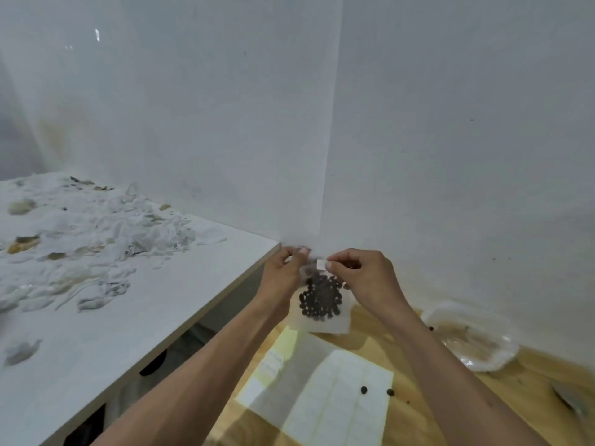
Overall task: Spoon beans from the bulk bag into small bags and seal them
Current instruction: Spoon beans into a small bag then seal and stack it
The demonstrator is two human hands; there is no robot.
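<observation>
Here both hands pinch the top of a small clear bag (pixel 322 312) held up in front of the white wall: the left hand (pixel 283 272) grips its upper left edge, while the right hand (pixel 360 278) holds a small white sticker (pixel 321 264) between thumb and fingertip against the bag's mouth. Dark beans (pixel 320 297) fill the bag's middle. Below, on the wooden table (pixel 450 410), lie a sheet of white labels (pixel 338 400), two loose beans (pixel 364 389) and a crumpled clear bulk bag (pixel 473 339). A white table (pixel 135 323) to the left carries torn plastic scraps (pixel 96 239).
</observation>
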